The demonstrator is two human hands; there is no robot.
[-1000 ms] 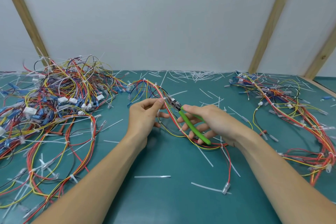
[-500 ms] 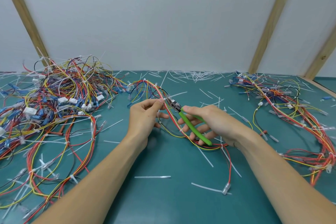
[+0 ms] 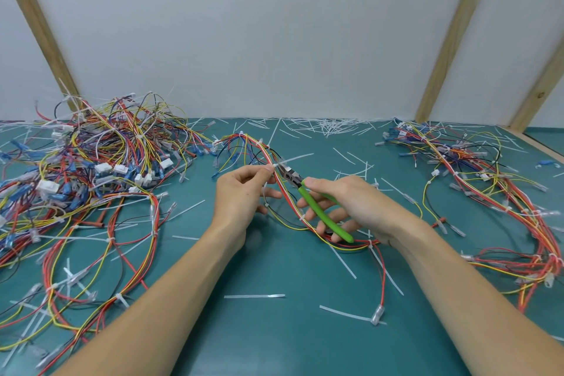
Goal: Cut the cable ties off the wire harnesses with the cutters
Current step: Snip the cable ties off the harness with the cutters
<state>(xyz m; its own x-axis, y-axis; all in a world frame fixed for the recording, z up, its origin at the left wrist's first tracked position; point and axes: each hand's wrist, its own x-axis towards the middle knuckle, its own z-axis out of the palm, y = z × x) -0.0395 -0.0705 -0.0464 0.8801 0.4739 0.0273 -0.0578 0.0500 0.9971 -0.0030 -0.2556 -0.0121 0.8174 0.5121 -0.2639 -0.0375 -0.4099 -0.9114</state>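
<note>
1. While the left hand (image 3: 244,192) pinches the wire harness (image 3: 287,201) between thumb and fingertips, the right hand (image 3: 345,204) grips the green-handled cutters (image 3: 308,195), fingers curled round the handles.
2. The cutters' metal nose sits at a white cable tie (image 3: 290,159) on the harness, right beside the left fingertips; whether the blades are closed on it is too small to tell.
3. The harness loops from mid-table back toward the wall and forward under the right hand, lying on the green table (image 3: 274,339).
4. A large tangled pile of harnesses (image 3: 91,168) fills the left side, with loose loops spilling close to the left forearm.
5. Another pile (image 3: 488,192) lies on the right, near the right forearm.
6. Cut tie pieces (image 3: 329,125) litter the table, thickest along the back wall, with several between the arms.
</note>
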